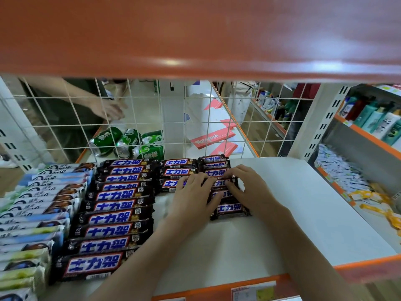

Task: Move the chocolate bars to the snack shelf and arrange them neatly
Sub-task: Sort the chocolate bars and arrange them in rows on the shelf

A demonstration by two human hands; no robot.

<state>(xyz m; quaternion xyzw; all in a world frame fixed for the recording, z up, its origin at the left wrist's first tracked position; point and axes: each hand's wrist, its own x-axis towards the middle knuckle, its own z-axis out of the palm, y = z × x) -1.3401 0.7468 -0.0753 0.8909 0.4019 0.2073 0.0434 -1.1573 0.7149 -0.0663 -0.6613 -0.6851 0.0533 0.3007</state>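
1. Step in hand, as I read it: arranging. Both hands sit on the right-hand column of short dark-brown foil-wrapped chocolate bars (230,210) on the white snack shelf (303,213).
2. Left hand (193,192): fingers lie fairly flat over the bars, pressing the column's left edge. Right hand (245,187): fingers curled down onto the wrappers, apparently pinching the bar under them; the exact grip is hidden.
3. Bars in that column lie skewed and overlapping; the nearest one sticks out right of the rest. The column to its left (178,172) is only three bars deep.
4. Left of that column, touching it, the long row of larger dark-brown bars (112,205) is already tidy.
5. Next move, my call: square the skewed bars against the column to their left, even the spacing, fill forward.
6. Around: pale blue-and-green wrapped snack packs (39,205) left of the long row; white wire grid back panel (195,118) just behind the bars, limiting any push back; green drink cans (130,142) beyond it; orange upper shelf (195,35) low overhead, tight clearance.
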